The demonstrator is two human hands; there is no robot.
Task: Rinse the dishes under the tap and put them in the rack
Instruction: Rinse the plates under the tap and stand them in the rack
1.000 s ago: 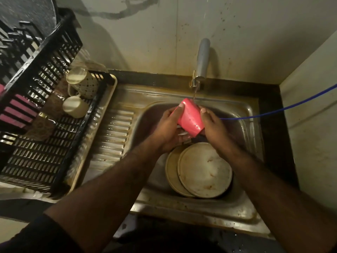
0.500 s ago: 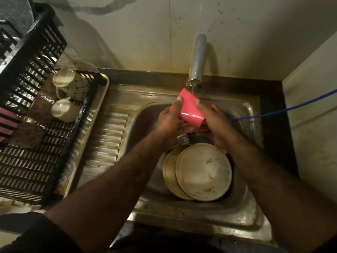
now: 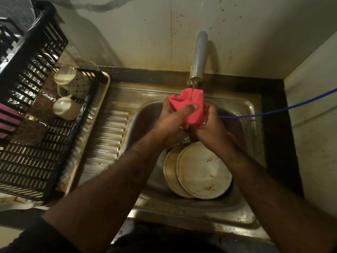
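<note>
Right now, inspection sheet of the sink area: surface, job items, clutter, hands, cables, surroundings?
Surface: steel sink, stained rim, ribbed drainboard on the left.
Job's things: pink cup under the tap, thin stream hitting it; two dirty plates stacked in the basin; black rack holds a spotted mug and a white cup.
Clutter: brown pads in the rack.
Hands: left hand grips the pink cup, thumb across its side; right hand holds its lower end; fingers mostly hidden.
Cables: blue hose runs from the right into the basin.
Surroundings: stained wall, dark counter edge.
</note>
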